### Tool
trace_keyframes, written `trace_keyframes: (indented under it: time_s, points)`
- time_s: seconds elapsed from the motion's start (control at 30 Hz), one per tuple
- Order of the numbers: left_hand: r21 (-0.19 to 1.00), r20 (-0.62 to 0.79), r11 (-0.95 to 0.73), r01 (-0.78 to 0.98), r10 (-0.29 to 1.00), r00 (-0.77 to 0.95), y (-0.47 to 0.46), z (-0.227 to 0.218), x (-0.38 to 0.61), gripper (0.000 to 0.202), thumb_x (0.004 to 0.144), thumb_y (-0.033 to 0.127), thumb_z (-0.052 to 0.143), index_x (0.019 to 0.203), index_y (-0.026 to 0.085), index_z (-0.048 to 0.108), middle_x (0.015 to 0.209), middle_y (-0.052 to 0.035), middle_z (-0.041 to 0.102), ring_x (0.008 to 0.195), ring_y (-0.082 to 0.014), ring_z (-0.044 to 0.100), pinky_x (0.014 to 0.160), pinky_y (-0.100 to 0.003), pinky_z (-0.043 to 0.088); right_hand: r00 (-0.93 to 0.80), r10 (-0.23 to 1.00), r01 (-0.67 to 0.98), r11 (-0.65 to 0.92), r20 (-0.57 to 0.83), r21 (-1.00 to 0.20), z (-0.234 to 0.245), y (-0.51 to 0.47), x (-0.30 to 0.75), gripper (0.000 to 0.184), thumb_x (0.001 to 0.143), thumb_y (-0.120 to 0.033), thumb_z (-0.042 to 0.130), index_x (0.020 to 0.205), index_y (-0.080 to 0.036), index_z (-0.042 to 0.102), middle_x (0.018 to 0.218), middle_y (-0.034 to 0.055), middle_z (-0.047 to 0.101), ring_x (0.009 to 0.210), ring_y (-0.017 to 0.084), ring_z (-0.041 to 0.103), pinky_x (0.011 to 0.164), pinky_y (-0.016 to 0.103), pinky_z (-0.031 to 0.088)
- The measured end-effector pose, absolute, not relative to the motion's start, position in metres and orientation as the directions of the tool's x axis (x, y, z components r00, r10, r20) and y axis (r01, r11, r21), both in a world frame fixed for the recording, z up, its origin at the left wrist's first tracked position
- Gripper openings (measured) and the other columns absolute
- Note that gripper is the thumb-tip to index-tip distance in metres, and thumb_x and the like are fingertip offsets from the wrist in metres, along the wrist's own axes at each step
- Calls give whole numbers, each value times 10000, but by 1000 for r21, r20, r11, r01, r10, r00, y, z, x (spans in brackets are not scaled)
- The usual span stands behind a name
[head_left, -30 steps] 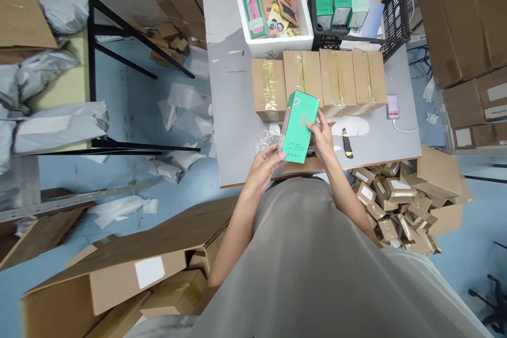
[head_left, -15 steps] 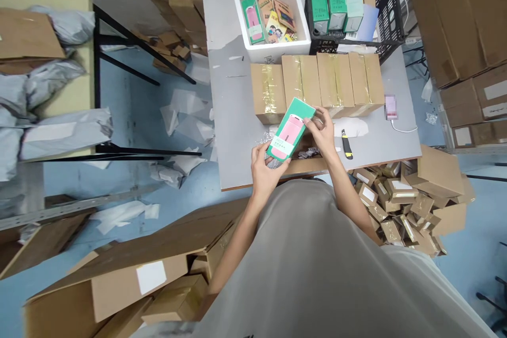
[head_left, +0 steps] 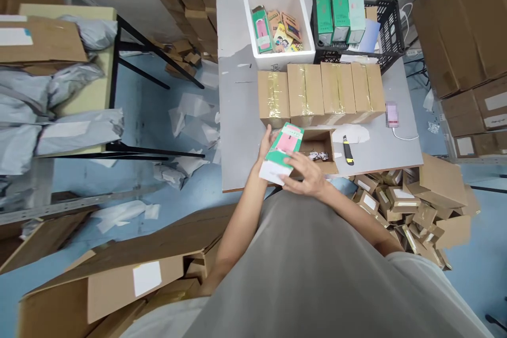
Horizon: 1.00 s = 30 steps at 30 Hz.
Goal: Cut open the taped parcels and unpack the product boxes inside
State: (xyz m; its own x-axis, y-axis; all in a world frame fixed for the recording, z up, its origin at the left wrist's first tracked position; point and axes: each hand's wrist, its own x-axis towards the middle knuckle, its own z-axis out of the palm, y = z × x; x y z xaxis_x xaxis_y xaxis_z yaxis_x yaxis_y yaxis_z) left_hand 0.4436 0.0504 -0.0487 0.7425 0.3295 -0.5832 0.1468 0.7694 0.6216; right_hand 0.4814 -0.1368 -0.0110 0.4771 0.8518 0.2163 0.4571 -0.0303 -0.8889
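A green box [head_left: 277, 156] with a pink product picture and a white end is held tilted above the table's front edge. My left hand [head_left: 264, 149] is closed around its left side, with some fingers hidden behind it. On the near right corner, the fingers of my right hand [head_left: 307, 175] grip the same box. Just right of it, an open cardboard carton [head_left: 328, 147] lies partly hidden by my right hand, with crumpled wrapping [head_left: 318, 156] inside. A yellow and black utility knife [head_left: 348, 151] rests to the right of the carton.
Several taped cartons [head_left: 304, 94] stand in a row behind the hands. Beyond them are a white foam box [head_left: 277, 60] and a black crate [head_left: 390, 37] holding green boxes. A phone [head_left: 392, 114] on a cable lies at right. Small cartons [head_left: 400, 193] are heaped below the table.
The green box has been turned end for end and tipped, so its white end faces me. My right hand has moved from its far corner to its near end. The open carton shows more.
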Motion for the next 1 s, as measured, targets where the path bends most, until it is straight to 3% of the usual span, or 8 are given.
trace_keyframes:
  time_s: [0.1, 0.23, 0.33, 0.47, 0.6, 0.77, 0.87, 1.0]
  points:
    - [622, -585, 771, 135, 344, 735, 55, -44, 459, 776, 848, 938, 768, 1147, 223, 800, 907, -63, 824, 872, -302, 792, 806, -408, 621, 488, 846, 425, -15, 215, -905, -27, -141, 470, 153, 918, -490, 911, 1029, -417, 835, 1168, 25, 852, 1336, 373, 803, 1237, 699, 632]
    - [666, -555, 741, 84, 417, 720, 52, -47, 460, 728, 874, 880, 790, 1175, 218, 804, 1060, -76, 862, 1078, -321, 818, 936, -411, 639, 453, 835, 515, 41, 313, -856, -40, -151, 476, 158, 949, -451, 886, 1097, -434, 835, 1300, 28, 836, 1404, 361, 773, 1265, 711, 600]
    - [665, -580, 743, 68, 458, 674, 47, -53, 449, 651, 926, 791, 776, 1203, 202, 788, 1130, -95, 862, 1131, -310, 814, 961, -399, 645, 463, 818, 563, 26, 341, -826, -44, -155, 493, 294, 880, -499, 957, 1121, -413, 813, 1425, 59, 784, 1484, 386, 713, 1294, 755, 540]
    - [700, -600, 710, 78, 525, 603, 40, -54, 435, 627, 970, 734, 739, 1323, 216, 752, 1254, -115, 834, 1169, -274, 802, 958, -357, 646, 727, 576, 493, -61, 372, -868, -42, -146, 528, 503, 838, -551, 980, 1235, -362, 737, 1560, 135, 681, 1547, 407, 632, 1300, 738, 509]
    - [815, -503, 576, 67, 645, 576, 27, -34, 430, 645, 1000, 749, 702, 1400, 244, 739, 1337, -126, 808, 1269, -279, 776, 1034, -372, 636, 923, 307, 263, -59, 233, -963, -36, -129, 577, 595, 943, -673, 835, 1359, -305, 622, 1471, 151, 692, 1450, 332, 681, 1262, 568, 566]
    - [981, -163, 192, 19, 770, 617, -5, 15, 424, 722, 1067, 797, 626, 1611, 323, 659, 1659, -128, 632, 1545, -342, 618, 1213, -457, 571, 968, 250, -8, 54, 6, -998, -38, -112, 620, 568, 895, -782, 783, 1102, -301, 562, 1149, 55, 739, 1129, 251, 762, 1034, 447, 669]
    - [1000, 7, -17, 8, 725, 688, -21, 39, 418, 729, 1113, 782, 553, 1691, 339, 595, 1683, -142, 568, 1558, -333, 594, 1281, -473, 527, 964, 228, -168, 109, -140, -980, -40, -104, 623, 573, 876, -798, 764, 1023, -304, 513, 1099, 20, 747, 1057, 221, 757, 973, 419, 680]
    - [987, 96, -160, 16, 663, 743, -22, 42, 412, 707, 1125, 703, 594, 1729, 337, 549, 1636, -164, 576, 1537, -342, 599, 1283, -510, 537, 958, 192, -248, 171, -214, -954, -33, -99, 615, 599, 834, -791, 812, 990, -304, 501, 1050, -9, 757, 1013, 212, 760, 904, 379, 680]
